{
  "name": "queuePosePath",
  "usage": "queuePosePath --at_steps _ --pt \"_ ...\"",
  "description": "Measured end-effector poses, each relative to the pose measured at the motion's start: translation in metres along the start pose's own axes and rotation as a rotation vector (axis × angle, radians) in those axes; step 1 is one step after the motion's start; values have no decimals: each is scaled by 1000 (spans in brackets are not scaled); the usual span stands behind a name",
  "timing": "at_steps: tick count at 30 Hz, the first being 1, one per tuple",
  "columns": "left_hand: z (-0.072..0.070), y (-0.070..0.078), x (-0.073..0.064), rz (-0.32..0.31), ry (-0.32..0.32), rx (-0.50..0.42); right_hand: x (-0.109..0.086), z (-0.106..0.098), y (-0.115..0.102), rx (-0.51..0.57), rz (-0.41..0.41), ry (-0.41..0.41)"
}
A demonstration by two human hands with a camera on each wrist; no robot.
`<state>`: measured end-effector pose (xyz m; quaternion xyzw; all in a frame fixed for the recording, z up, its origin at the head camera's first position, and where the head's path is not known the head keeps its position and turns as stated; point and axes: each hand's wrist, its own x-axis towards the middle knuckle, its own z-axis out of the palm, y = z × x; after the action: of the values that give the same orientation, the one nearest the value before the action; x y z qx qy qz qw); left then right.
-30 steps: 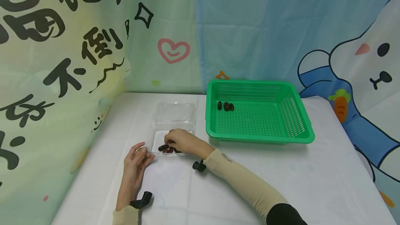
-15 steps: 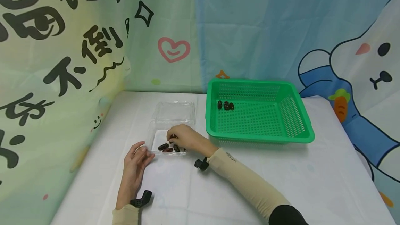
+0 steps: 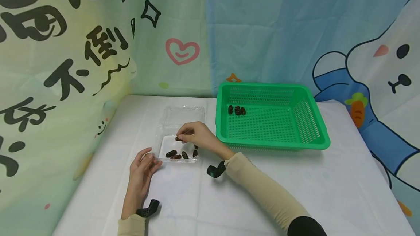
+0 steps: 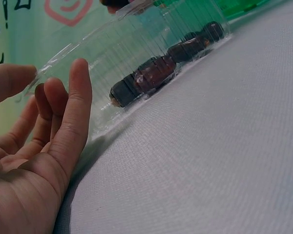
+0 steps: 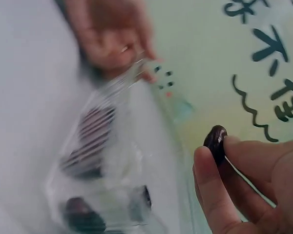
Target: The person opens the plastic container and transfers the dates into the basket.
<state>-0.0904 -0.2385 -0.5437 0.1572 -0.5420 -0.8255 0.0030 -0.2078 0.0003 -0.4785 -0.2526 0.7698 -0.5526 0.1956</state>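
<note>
A clear plastic clamshell box [image 3: 160, 145] lies opened on the table, with several dark brown dates [image 3: 171, 153] along its front and right side. My right hand [image 3: 200, 136] is over the box and pinches one date [image 5: 216, 144] between thumb and fingertips, raised above the tray. At the box's front left corner is my left hand [image 3: 142, 170]. Its fingers [image 4: 75, 100] are loosely extended, touching the corner and rim. Through the ribbed wall more dates [image 4: 154, 73] show in the left wrist view.
A green perforated basket [image 3: 272, 146] stands right of the box, with 3 dates [image 3: 237, 110] at its left end. The box's lid [image 3: 183, 115] lies folded back behind its tray. White cloth [image 3: 197, 199] covers the table, and a printed curtain [image 3: 249, 39] hangs behind it.
My right hand has risen from among the dates and moved back and slightly right, now with one date between its fingertips. The left hand stays at the box corner.
</note>
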Motion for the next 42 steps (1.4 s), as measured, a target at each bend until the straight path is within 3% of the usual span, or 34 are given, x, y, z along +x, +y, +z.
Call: queuePosePath --at_steps 6,10,19,25,30,37,42 --pt "-1 -1 -1 17 -8 -9 -3 -10 -7 336 105 46" --pt "-2 -3 0 28 -18 -28 -5 -20 -14 476 130 75" --pt "-3 -3 2 15 -18 -20 -16 -54 -21 550 123 134" --pt "-4 -3 0 20 -26 -24 -27 -85 -20 632 184 176" --pt "-3 -4 -1 37 -28 -17 -37 -115 -10 640 228 196" --pt "-4 -4 0 35 -17 11 -49 -153 4 754 328 250" --pt "-3 -3 1 32 -20 10 -55 -175 18 820 347 257"
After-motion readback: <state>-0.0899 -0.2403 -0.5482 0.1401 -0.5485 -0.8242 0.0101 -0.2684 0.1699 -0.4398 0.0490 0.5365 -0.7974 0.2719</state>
